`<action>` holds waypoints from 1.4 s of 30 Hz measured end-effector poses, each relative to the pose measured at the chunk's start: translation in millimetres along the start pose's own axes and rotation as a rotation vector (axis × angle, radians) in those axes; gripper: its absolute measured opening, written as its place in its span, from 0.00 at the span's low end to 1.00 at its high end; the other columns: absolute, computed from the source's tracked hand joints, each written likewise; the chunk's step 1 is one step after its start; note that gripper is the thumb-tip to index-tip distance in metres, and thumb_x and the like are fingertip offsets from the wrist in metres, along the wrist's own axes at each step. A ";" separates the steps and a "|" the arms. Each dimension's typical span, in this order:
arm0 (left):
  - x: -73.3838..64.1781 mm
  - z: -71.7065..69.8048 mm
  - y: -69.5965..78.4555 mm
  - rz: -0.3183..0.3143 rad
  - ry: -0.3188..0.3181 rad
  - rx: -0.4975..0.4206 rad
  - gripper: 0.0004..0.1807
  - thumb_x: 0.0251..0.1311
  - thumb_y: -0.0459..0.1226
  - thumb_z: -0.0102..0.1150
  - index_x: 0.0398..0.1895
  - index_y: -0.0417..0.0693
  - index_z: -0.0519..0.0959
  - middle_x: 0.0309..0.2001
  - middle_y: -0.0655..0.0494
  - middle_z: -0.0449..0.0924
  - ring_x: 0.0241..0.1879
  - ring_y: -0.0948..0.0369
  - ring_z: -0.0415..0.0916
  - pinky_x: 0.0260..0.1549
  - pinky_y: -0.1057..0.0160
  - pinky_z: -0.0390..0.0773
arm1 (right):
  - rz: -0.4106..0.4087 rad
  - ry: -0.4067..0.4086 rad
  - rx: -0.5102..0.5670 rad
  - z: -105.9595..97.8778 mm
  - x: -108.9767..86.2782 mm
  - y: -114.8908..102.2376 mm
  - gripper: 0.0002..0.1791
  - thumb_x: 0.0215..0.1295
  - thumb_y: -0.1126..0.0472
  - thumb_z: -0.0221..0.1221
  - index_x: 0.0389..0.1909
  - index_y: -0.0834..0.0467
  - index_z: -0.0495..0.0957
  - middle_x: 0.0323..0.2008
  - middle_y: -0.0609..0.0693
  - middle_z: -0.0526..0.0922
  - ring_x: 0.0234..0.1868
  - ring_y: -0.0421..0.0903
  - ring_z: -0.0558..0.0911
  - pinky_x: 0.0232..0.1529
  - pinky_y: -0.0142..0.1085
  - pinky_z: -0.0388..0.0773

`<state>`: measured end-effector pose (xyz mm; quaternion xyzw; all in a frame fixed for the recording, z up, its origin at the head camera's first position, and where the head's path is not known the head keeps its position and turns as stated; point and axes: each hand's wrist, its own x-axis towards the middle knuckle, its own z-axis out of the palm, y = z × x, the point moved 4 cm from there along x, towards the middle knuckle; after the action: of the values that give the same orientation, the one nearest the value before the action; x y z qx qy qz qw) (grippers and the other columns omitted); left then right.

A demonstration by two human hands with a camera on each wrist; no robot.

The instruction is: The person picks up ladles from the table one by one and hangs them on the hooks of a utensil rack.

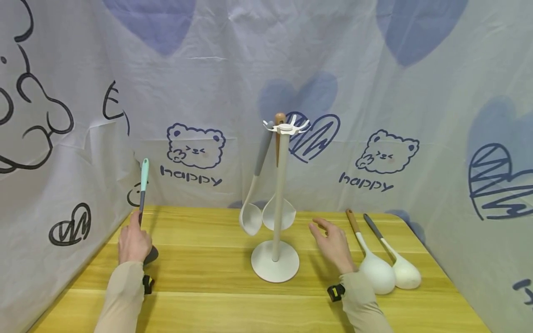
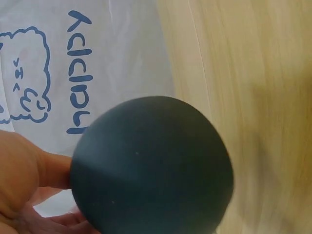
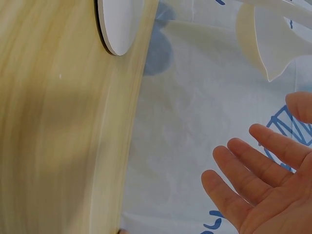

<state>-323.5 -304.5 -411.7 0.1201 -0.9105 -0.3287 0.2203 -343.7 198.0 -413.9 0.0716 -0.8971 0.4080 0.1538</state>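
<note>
On the left, my left hand grips a ladle with a mint-green handle end and a dark grey shaft, its handle pointing up. The ladle's dark bowl fills the middle of the left wrist view and hides part of the hand. A white utensil stand with hooks at its top rises from a round base. Two ladles hang on it: one with a grey handle, one with a wooden handle, partly behind the pole. My right hand, fingers spread and holding nothing, hovers right of the stand.
To the right on the wooden table lie two white ladles, one with a brown handle and one with a dark grey handle. A printed cloth encloses the table at the back and sides.
</note>
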 end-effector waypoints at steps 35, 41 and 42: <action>-6.1 10.3 62.7 0.151 0.157 -0.194 0.21 0.78 0.39 0.32 0.57 0.31 0.69 0.46 0.36 0.74 0.48 0.40 0.70 0.45 0.43 0.72 | -0.044 0.002 0.093 -3.3 0.0 -21.5 0.25 0.73 0.47 0.54 0.63 0.57 0.74 0.63 0.57 0.76 0.64 0.57 0.75 0.64 0.52 0.73; -9.7 14.1 78.7 0.175 0.125 -0.262 0.19 0.78 0.40 0.33 0.58 0.35 0.67 0.48 0.37 0.78 0.44 0.43 0.73 0.42 0.49 0.73 | -0.113 0.053 0.139 -15.2 7.4 -37.6 0.23 0.73 0.51 0.54 0.61 0.60 0.75 0.60 0.59 0.79 0.60 0.57 0.78 0.61 0.51 0.76; -10.7 14.7 81.1 0.177 0.117 -0.266 0.19 0.78 0.40 0.33 0.58 0.35 0.67 0.48 0.37 0.79 0.42 0.44 0.73 0.40 0.51 0.73 | -0.120 0.054 0.143 -16.5 9.0 -40.2 0.23 0.73 0.51 0.54 0.61 0.60 0.75 0.60 0.58 0.79 0.60 0.57 0.78 0.61 0.50 0.77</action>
<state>-327.2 -231.4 -372.3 0.0281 -0.8516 -0.4180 0.3150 -338.4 184.0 -372.2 0.1252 -0.8552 0.4629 0.1965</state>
